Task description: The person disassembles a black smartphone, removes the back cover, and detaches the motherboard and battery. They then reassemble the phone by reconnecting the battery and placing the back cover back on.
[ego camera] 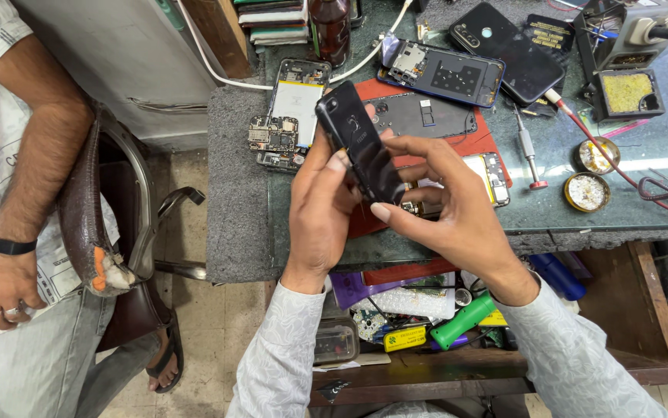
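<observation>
left hand (320, 213) + right hand (446, 205): grip black phone (358, 143) | above workbench (659, 147)

A worn brown chair (109, 232) is seen at 9 o'clock on tiled floor (194, 340), glass-topped workbench (620, 193) at 3.

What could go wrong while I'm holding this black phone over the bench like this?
1. Both the left hand and right hand grip the phone by its edges in mid-air; a slip could drop it onto the open phone below.
2. The screwdriver lies near your right hand and could get knocked.
</observation>
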